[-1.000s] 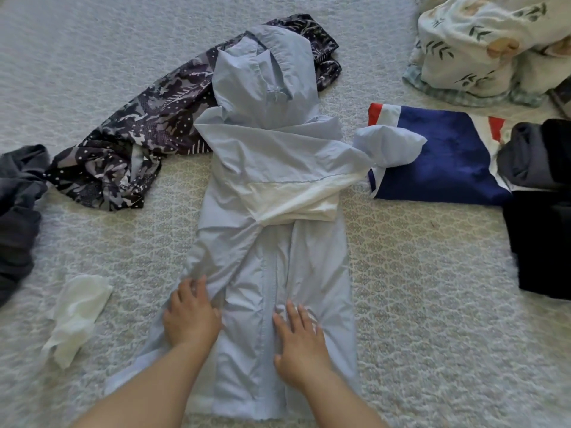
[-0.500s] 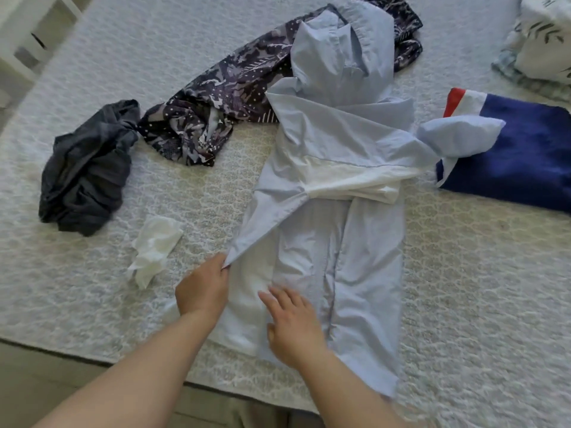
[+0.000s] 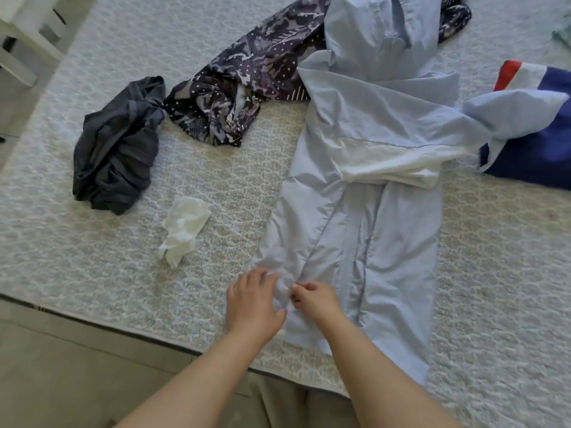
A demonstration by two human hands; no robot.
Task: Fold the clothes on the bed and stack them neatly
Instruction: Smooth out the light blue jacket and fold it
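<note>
Currently you're pinching the light blue jacket [image 3: 370, 193] hem w/ both hands, left hand [image 3: 251, 301] & right hand [image 3: 315, 299], at bed [image 3: 92, 257] edge; one folded navy item [image 3: 531, 156] done, dark shirt [image 3: 117, 143], patterned garment [image 3: 247, 88] still waiting.

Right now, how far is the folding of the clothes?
Early. Done: only the navy cloth looks folded flat. In hand: both the left hand and right hand pinch the light blue hooded jacket near its hem. Left: the patterned garment, the dark grey garment, the white cloth, and stacking.
</note>
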